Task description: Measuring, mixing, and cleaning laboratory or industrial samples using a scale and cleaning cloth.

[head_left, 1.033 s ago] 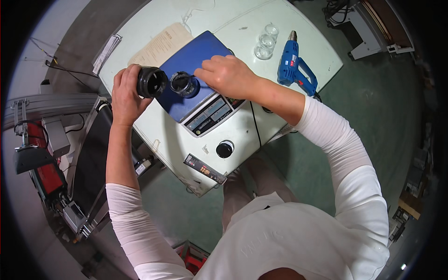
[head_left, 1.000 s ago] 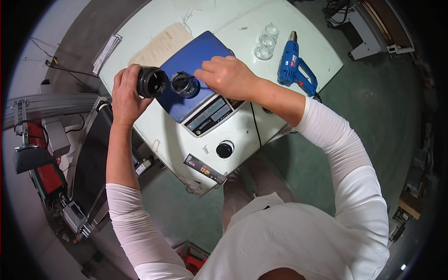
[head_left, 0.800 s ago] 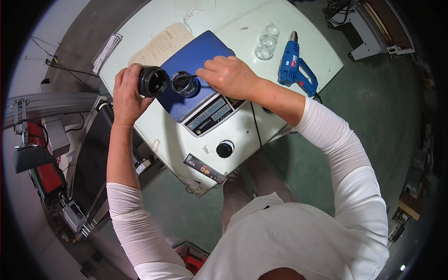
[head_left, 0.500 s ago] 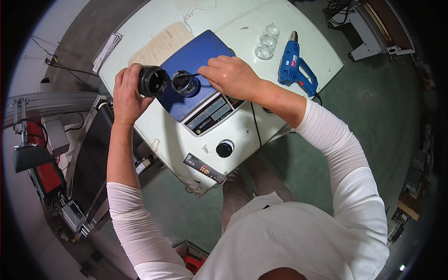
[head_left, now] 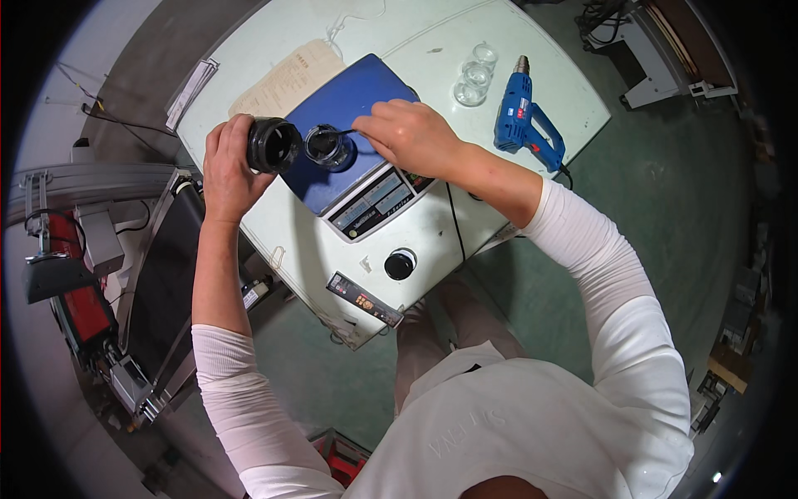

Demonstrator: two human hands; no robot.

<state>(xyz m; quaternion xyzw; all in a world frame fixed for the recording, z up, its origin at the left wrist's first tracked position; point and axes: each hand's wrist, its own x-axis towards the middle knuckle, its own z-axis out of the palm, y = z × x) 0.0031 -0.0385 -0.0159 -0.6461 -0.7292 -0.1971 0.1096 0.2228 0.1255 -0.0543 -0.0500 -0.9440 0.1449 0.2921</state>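
My left hand (head_left: 226, 166) grips a black jar (head_left: 273, 145), tilted on its side with its open mouth turned toward the right, at the left edge of a blue-topped weighing scale (head_left: 349, 108). A small clear dish (head_left: 327, 146) with dark contents sits on the scale platform. My right hand (head_left: 407, 133) pinches a thin metal spatula (head_left: 342, 132) whose tip reaches into the dish.
A blue heat gun (head_left: 524, 121) lies on the white table (head_left: 549, 75) at the right, next to stacked clear dishes (head_left: 475, 75). A paper sheet (head_left: 287, 79) lies behind the scale. A black knob (head_left: 400, 264) sits on the cabinet front. Machinery stands at left.
The right hand has drawn back a little to the right, uncovering the dish and the spatula. The left hand still holds the black jar in nearly the same place.
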